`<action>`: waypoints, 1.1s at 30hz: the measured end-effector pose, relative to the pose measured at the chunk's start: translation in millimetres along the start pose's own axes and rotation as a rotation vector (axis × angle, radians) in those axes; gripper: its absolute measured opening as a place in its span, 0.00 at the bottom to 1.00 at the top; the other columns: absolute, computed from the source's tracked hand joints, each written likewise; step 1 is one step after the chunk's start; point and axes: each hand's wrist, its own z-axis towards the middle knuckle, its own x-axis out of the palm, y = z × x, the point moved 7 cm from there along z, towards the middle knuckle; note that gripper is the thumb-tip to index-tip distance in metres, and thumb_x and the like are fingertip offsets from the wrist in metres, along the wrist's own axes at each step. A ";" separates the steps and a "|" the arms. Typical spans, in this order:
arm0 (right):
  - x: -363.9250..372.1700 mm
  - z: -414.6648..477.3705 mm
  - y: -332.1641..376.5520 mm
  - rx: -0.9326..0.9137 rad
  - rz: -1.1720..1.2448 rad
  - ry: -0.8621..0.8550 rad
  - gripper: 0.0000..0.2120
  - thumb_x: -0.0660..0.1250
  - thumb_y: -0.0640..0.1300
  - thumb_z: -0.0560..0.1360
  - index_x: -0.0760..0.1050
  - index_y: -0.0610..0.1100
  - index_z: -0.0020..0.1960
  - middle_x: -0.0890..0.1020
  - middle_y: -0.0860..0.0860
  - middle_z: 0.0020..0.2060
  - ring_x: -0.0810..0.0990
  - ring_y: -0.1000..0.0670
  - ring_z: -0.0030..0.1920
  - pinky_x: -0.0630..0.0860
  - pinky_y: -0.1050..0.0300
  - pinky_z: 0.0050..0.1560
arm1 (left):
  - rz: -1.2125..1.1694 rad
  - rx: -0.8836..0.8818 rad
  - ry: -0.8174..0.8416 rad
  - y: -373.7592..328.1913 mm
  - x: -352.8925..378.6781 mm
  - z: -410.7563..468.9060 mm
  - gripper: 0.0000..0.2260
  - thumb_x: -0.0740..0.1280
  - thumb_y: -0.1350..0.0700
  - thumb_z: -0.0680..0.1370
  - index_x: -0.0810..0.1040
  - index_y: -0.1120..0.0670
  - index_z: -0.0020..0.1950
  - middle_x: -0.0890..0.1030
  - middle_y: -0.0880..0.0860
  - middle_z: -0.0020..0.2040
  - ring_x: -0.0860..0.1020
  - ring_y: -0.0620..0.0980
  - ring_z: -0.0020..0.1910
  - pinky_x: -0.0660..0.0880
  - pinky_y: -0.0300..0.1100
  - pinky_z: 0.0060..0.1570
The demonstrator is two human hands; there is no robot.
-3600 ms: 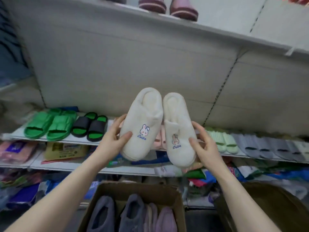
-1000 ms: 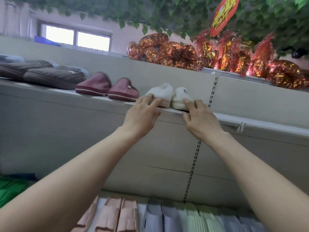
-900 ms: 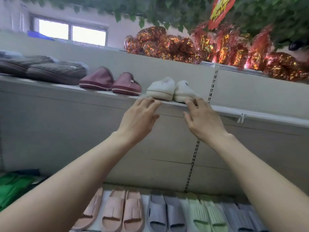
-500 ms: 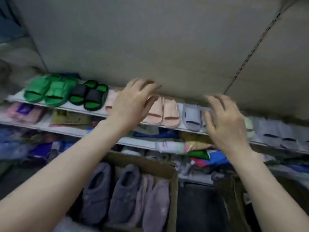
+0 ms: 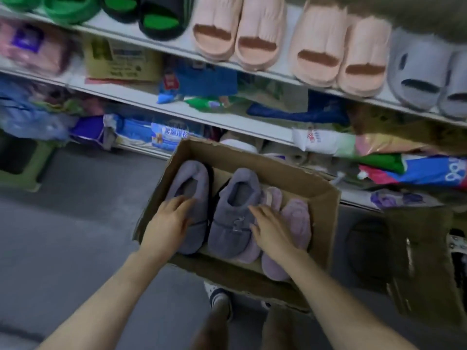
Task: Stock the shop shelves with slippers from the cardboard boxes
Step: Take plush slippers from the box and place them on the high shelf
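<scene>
**Hands on the grey slippers in the box**

Cardboard box (image 5: 326,198) sits open on the floor (image 5: 63,223) at the centre of the frame, tight against the bottom of the shelving. Two grey slippers lie in it side by side, toes toward me, with a pair of lilac slippers (image 5: 298,218) squeezed in on the right.

My left hand (image 5: 168,221) lies on top of the left grey slipper (image 5: 192,178), fingers stretched out and flat across its upper, not closed around it. My right hand (image 5: 271,229) rests where the right grey slipper (image 5: 237,198) meets the lilac pair. Its fingers are spread, the tips on the grey fabric and the palm over the lilac one. Neither hand has anything pinched or lifted (the frame is a little blurred, but both look flat).

Along the top of the frame a white shelf (image 5: 188,50) carries rows of slides with their toes over the edge. From upper left to upper right these are green slides (image 5: 68,8), black-and-green slides (image 5: 156,18), two pairs of pink slides (image 5: 240,31) and grey slides (image 5: 417,72). The shelves beneath hold packets (image 5: 166,133) in mixed colours. A second, darker box (image 5: 417,261) stands at the right edge. My foot (image 5: 219,301) shows just below the near wall of the open box.
</scene>
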 end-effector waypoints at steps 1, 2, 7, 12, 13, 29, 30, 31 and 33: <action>15.0 14.9 3.0 0.018 -0.019 0.045 0.24 0.57 0.50 0.82 0.59 0.48 0.77 0.65 0.45 0.74 0.65 0.42 0.72 0.67 0.46 0.67 | 0.025 -0.014 0.035 8.9 13.0 2.0 0.22 0.70 0.61 0.73 0.74 0.56 0.67 0.76 0.58 0.64 0.75 0.61 0.60 0.76 0.53 0.55; 28.1 27.3 6.0 0.043 -0.034 0.091 0.26 0.56 0.52 0.82 0.56 0.50 0.78 0.59 0.46 0.76 0.60 0.41 0.74 0.64 0.44 0.70 | 0.044 -0.024 0.063 15.9 24.7 4.6 0.23 0.70 0.62 0.73 0.73 0.57 0.68 0.75 0.58 0.65 0.74 0.61 0.62 0.76 0.53 0.57; 70.8 55.3 12.4 0.117 -0.080 0.140 0.22 0.59 0.61 0.78 0.65 0.53 0.69 0.56 0.45 0.76 0.53 0.38 0.75 0.57 0.38 0.72 | 0.115 -0.102 0.187 40.3 69.7 24.8 0.26 0.62 0.58 0.80 0.58 0.55 0.77 0.64 0.56 0.75 0.60 0.57 0.75 0.62 0.49 0.72; 41.1 21.0 2.8 0.036 0.123 -0.043 0.12 0.63 0.53 0.76 0.72 0.47 0.55 0.59 0.45 0.73 0.59 0.42 0.73 0.68 0.47 0.67 | 0.329 -0.197 0.364 51.8 88.0 36.2 0.20 0.59 0.56 0.80 0.64 0.55 0.72 0.74 0.57 0.63 0.71 0.58 0.64 0.63 0.53 0.68; 31.1 12.4 -5.4 0.035 0.126 -0.074 0.12 0.63 0.53 0.75 0.72 0.47 0.53 0.59 0.44 0.73 0.61 0.41 0.73 0.69 0.48 0.65 | 0.333 -0.212 0.381 49.4 87.7 37.4 0.17 0.59 0.57 0.80 0.68 0.54 0.69 0.76 0.56 0.60 0.73 0.58 0.61 0.63 0.55 0.67; 55.4 -23.8 -113.9 0.537 0.606 -0.094 0.50 0.72 0.65 0.69 0.43 0.57 0.78 0.53 0.52 0.79 0.55 0.48 0.77 0.62 0.46 0.74 | -0.525 -0.199 0.026 -55.5 107.4 53.4 0.26 0.65 0.56 0.76 0.64 0.47 0.73 0.62 0.56 0.72 0.66 0.56 0.69 0.68 0.50 0.68; 66.7 -29.2 -118.8 0.606 0.700 -0.041 0.52 0.70 0.69 0.67 0.42 0.58 0.79 0.56 0.53 0.78 0.59 0.47 0.76 0.64 0.46 0.72 | -0.447 -0.198 -0.004 -53.4 108.0 50.6 0.33 0.68 0.58 0.74 0.59 0.48 0.76 0.55 0.56 0.75 0.61 0.57 0.73 0.64 0.48 0.69; 78.0 -34.3 -120.9 0.663 0.760 0.034 0.53 0.68 0.72 0.65 0.41 0.59 0.79 0.57 0.53 0.78 0.61 0.46 0.76 0.65 0.45 0.72 | -0.399 -0.240 0.001 -47.2 113.2 45.9 0.39 0.72 0.59 0.72 0.55 0.50 0.77 0.51 0.56 0.77 0.57 0.58 0.74 0.63 0.48 0.70; 94.5 -41.2 -119.4 0.715 0.827 0.141 0.54 0.65 0.75 0.65 0.40 0.59 0.79 0.55 0.53 0.79 0.59 0.45 0.76 0.62 0.46 0.73 | -0.472 -0.407 0.152 -33.2 130.3 33.9 0.43 0.76 0.55 0.69 0.53 0.52 0.77 0.55 0.57 0.76 0.60 0.58 0.74 0.64 0.49 0.68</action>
